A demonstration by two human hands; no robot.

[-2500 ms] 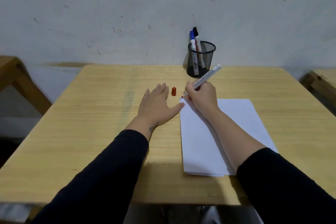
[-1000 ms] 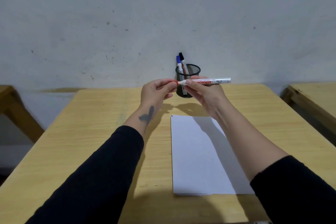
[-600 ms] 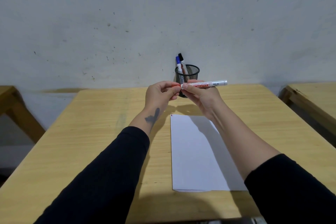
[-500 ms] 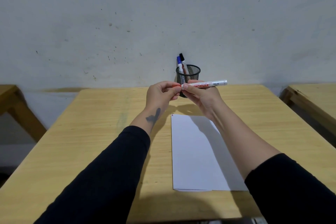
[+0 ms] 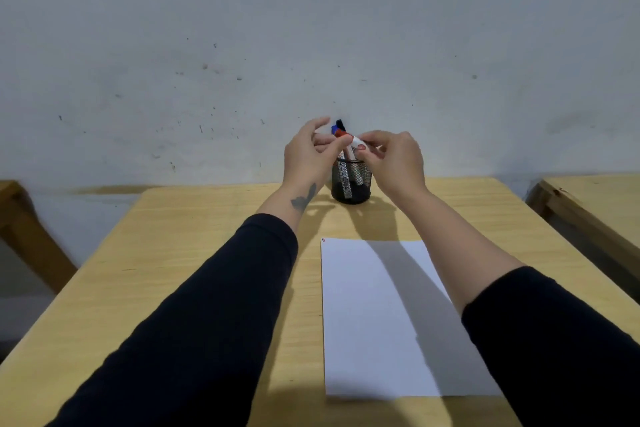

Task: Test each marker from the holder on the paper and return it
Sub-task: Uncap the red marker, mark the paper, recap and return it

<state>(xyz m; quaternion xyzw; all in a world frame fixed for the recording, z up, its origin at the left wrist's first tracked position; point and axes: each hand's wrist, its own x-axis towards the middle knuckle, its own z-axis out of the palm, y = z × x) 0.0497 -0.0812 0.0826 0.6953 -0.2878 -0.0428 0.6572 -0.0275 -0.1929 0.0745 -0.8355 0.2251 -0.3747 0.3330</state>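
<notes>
Hovering hands (image 5: 349, 156) pinch red-capped marker (image 5: 347, 146) above holder (image 5: 351, 185).

A red-capped white marker (image 5: 347, 146) stood tilted, lower end inside the black mesh holder (image 5: 350, 185) at the table's far edge. Blue and black marker tops (image 5: 337, 126) showed behind it. White paper (image 5: 388, 315) lay flat nearby (tiny red strokes at its top-left corner).

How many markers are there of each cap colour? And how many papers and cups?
Red-capped marker: 1, going into the cup
Blue-capped marker: 1, in the cup
Black-capped marker: 1, in the cup
Mesh cup: 1
Paper: 1 that I can tell
Total: 5 things, 3 of them markers
</notes>
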